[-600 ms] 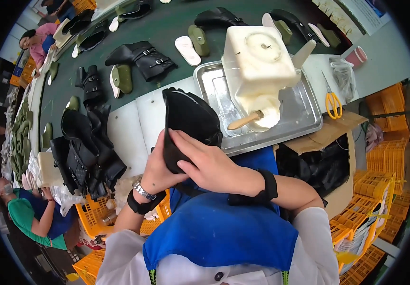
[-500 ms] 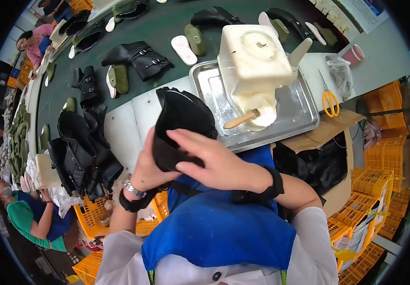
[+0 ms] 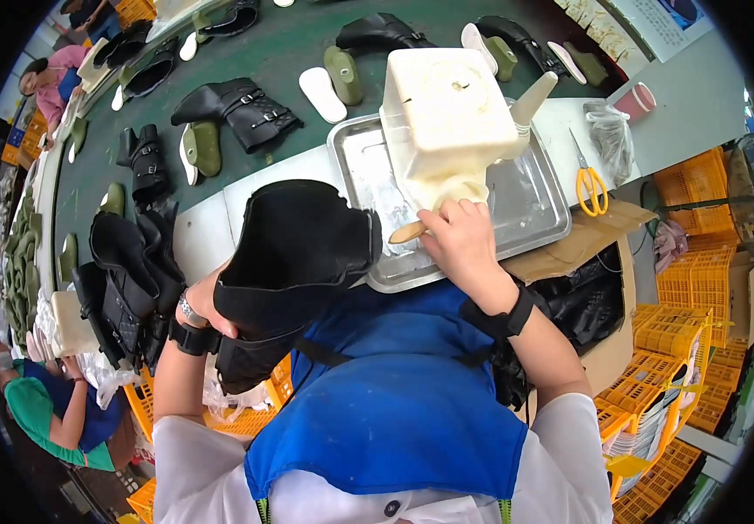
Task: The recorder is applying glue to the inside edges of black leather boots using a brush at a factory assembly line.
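Note:
A black boot (image 3: 285, 301) is held by my left hand (image 3: 208, 301), its wide opening turned up so the dark inside shows. The fingers wrap round its side and are partly hidden by it. My right hand (image 3: 464, 243) closes on a brush with a wooden handle (image 3: 407, 232) at the spout of a white plastic jug (image 3: 456, 105). The bristles are hidden behind my fingers. The jug, smeared with a pale cream substance, stands in a metal tray (image 3: 539, 237).
Black boots (image 3: 233, 109), white insoles (image 3: 322, 94) and green shoe forms (image 3: 343, 74) lie on the green belt. Orange-handled scissors (image 3: 591, 188) rest right of the tray. An open carton (image 3: 626, 306) holds black items. A person in green (image 3: 36, 402) works at the left.
My right hand has left the boot's opening, moved right to the jug and taken hold of the brush. My left hand has shifted left and lower with the boot, its opening now turned upward.

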The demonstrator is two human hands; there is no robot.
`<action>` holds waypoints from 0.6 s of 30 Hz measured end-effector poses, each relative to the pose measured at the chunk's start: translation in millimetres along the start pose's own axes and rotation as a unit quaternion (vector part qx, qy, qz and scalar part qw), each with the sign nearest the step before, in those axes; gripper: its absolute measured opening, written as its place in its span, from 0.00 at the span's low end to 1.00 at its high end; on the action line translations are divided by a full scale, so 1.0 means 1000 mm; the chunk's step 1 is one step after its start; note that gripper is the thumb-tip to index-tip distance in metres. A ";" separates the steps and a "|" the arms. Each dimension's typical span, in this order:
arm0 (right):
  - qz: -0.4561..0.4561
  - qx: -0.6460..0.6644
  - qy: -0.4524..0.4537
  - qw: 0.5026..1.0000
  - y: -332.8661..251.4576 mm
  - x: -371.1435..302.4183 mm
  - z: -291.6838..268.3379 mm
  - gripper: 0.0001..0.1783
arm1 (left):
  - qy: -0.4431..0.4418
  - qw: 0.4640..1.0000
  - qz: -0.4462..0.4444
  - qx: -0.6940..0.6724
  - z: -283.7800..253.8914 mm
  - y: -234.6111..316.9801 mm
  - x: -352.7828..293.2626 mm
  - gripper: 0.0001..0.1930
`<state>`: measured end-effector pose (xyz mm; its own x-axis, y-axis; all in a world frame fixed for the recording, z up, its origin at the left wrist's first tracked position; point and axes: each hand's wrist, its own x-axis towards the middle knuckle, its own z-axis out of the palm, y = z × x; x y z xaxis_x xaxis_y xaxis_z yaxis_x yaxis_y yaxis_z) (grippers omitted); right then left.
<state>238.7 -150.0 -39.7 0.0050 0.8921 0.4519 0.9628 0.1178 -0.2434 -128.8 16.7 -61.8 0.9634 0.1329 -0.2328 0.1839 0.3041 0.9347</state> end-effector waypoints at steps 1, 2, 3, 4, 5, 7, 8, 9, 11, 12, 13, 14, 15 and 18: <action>-0.009 -0.015 0.003 1.000 0.003 0.001 0.002 0.18 | -0.002 1.000 0.002 0.002 -0.003 0.002 0.000 0.60; -0.018 -0.031 0.007 0.999 0.005 0.002 0.003 0.14 | -0.004 1.000 0.003 0.004 -0.001 0.004 0.002 0.60; -0.017 -0.030 0.006 0.999 0.006 0.002 0.001 0.14 | -0.006 1.000 0.004 0.006 -0.001 0.007 0.008 0.60; -0.004 -0.027 0.020 0.999 0.009 0.002 -0.004 0.12 | -0.011 1.000 0.006 0.008 -0.001 0.007 0.009 0.60; 0.010 -0.024 0.034 0.999 0.012 0.001 -0.008 0.10 | -0.016 1.000 0.007 0.009 0.000 0.007 0.009 0.60; 0.048 0.011 0.048 0.998 0.023 -0.003 -0.016 0.08 | -0.025 1.000 0.009 0.011 0.008 0.008 0.021 0.60; 0.084 0.048 0.064 0.993 0.025 -0.002 -0.021 0.07 | -0.029 0.999 0.010 0.012 0.015 0.006 0.024 0.60; 0.128 0.074 0.057 0.987 0.025 -0.001 -0.031 0.05 | -0.033 0.999 0.011 0.012 0.016 0.007 0.029 0.60; 0.210 0.160 0.067 0.962 0.035 -0.005 -0.034 0.05 | -0.044 0.999 0.013 0.014 0.030 0.011 0.051 0.60; 0.286 0.244 0.077 0.924 0.041 -0.007 -0.035 0.05 | -0.050 0.999 0.014 0.015 0.032 0.013 0.065 0.60; 0.311 0.275 0.081 0.906 0.047 -0.011 -0.034 0.06 | -0.058 0.998 0.014 0.017 0.036 0.014 0.071 0.60; 0.314 0.274 0.080 0.906 0.050 -0.012 -0.033 0.06 | -0.062 0.998 0.015 0.018 0.041 0.018 0.083 0.60; 0.319 0.294 0.072 0.898 0.052 -0.013 -0.032 0.06 | -0.066 0.997 0.016 0.019 0.045 0.020 0.092 0.60; 0.319 0.298 0.052 0.898 0.056 -0.015 -0.035 0.06 | -0.074 0.997 0.018 0.020 0.058 0.022 0.108 0.60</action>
<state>301.7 -172.5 -30.1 0.5595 0.8190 0.1274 0.4396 -0.1629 -0.8833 -9.6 -17.4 -50.6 0.9871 0.0007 -0.1601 0.1542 0.2635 0.9522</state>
